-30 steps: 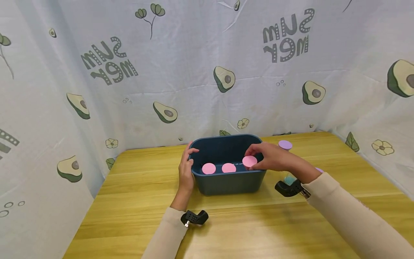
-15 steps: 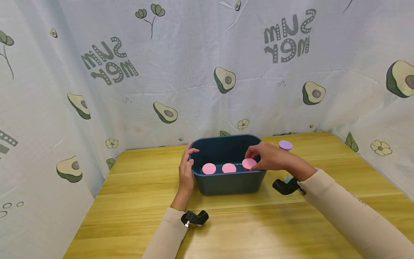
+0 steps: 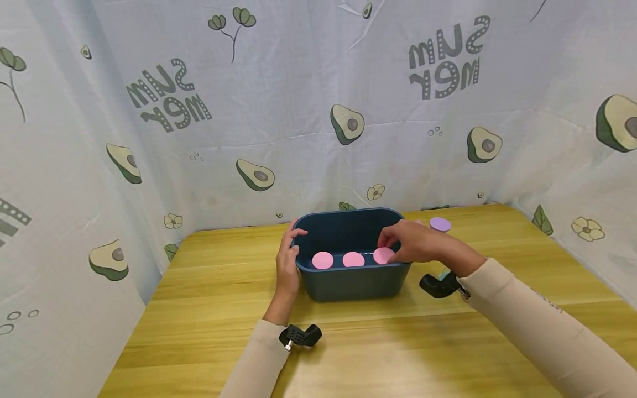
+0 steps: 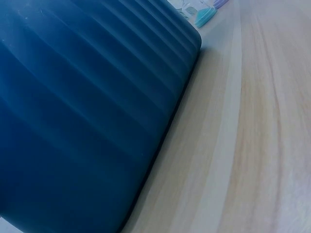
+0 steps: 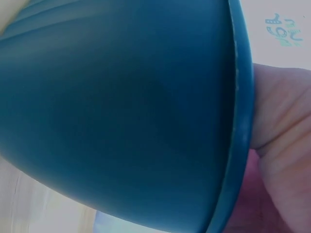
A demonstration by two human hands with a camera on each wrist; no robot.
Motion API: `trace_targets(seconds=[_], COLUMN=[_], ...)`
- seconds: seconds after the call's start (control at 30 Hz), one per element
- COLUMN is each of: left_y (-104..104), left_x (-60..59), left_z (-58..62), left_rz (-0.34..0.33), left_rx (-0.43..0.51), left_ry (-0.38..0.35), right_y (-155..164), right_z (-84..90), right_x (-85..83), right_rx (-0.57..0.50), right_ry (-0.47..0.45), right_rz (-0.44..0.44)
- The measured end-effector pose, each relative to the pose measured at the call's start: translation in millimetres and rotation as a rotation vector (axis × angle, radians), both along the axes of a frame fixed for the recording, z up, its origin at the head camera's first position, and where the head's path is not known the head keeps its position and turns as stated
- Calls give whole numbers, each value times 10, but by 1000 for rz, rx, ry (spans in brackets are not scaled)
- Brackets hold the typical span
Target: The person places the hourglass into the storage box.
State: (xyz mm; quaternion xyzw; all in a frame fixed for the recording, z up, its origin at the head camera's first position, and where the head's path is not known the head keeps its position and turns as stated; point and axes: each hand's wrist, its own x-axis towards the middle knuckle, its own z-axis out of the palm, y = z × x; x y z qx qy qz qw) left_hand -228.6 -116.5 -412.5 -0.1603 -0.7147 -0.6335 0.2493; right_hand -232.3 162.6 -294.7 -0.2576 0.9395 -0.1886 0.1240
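A dark blue bin (image 3: 354,284) with rounded corners stands on the wooden table. My left hand (image 3: 287,265) grips its left rim, fingers over the edge and thumb near the inner side. Inside the bin, two pink disc-topped pieces (image 3: 322,260) sit side by side. At the right end of the bin, my right hand (image 3: 415,241) reaches over the rim and pinches a third pink disc-topped piece (image 3: 384,255) between thumb and fingers. The lower parts of the pink pieces are hidden by the bin's front wall. In the right wrist view, the bin's wall (image 5: 126,111) covers most of the pinched piece.
To the right of the bin stands a purple disc-topped piece (image 3: 440,224). A teal-based clear piece (image 4: 205,17) is nearby, mostly behind the right wrist in the head view. A printed avocado curtain (image 3: 298,110) hangs behind and beside the table (image 3: 214,309).
My right hand has lowered the third pink piece deeper into the bin, level with the other two. The left hand has stayed on the rim.
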Motion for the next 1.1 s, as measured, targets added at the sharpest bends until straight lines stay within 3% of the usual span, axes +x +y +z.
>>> trace_targets(seconds=[0.73, 1.1], left_y=[12, 1], left_x=[4, -6], left_z=[2, -7], left_rz=[7, 8], left_rx=[-5, 1], left_ry=[21, 29], right_y=[-41, -38], right_z=[22, 13], right_x=[-5, 0], right_rx=[116, 86], right_ry=[37, 40], right_rz=[29, 39])
